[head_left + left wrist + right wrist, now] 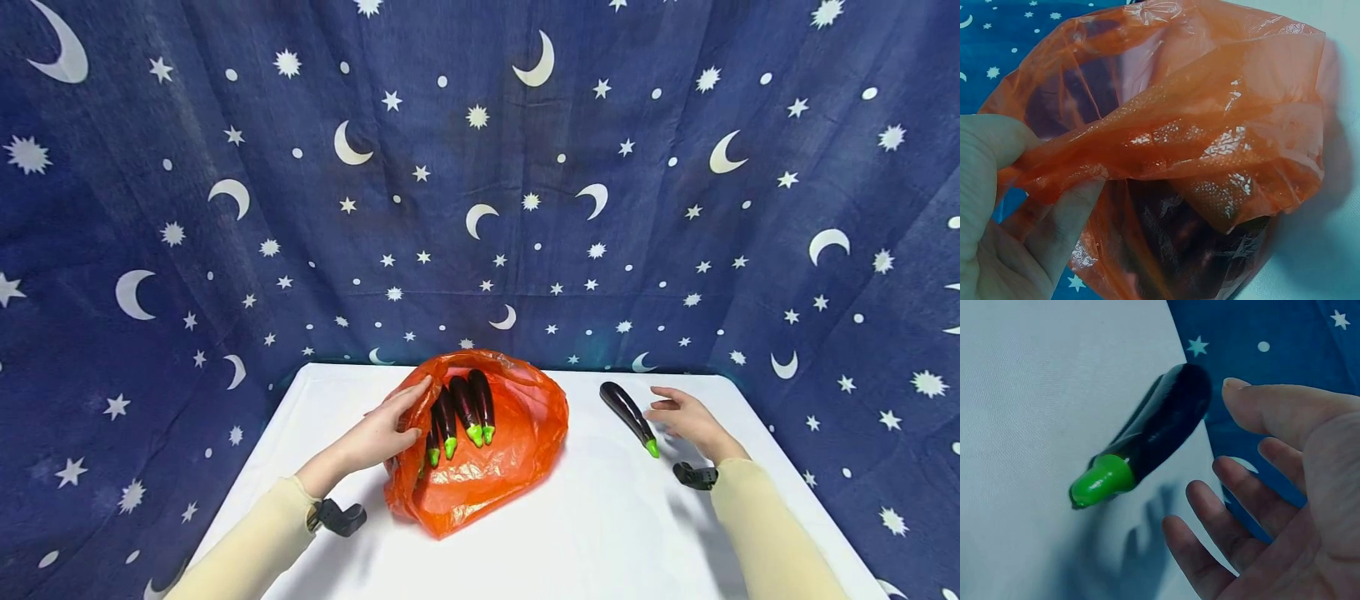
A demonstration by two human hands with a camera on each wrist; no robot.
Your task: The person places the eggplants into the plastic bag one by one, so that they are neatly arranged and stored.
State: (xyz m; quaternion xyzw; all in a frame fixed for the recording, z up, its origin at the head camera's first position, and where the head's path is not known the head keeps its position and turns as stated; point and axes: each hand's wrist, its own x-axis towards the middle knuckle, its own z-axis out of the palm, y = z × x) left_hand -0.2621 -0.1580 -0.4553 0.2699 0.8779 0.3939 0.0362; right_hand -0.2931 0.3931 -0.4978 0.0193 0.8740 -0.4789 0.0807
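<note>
An orange-red plastic bag lies with its mouth spread on the table, and several dark purple eggplants with bright green stem ends rest inside it. At the bag's left side my left hand pinches the rim; in the left wrist view the thin film runs between thumb and fingers. One more eggplant lies on the table to the right, its green end toward me. Just right of it hovers my right hand, fingers spread and relaxed, holding nothing. A gap shows between that hand and the eggplant in the right wrist view.
Everything stands on a white-covered table. Behind it and at both sides hangs a dark blue curtain with moons and stars. Each wrist carries a small black camera mount.
</note>
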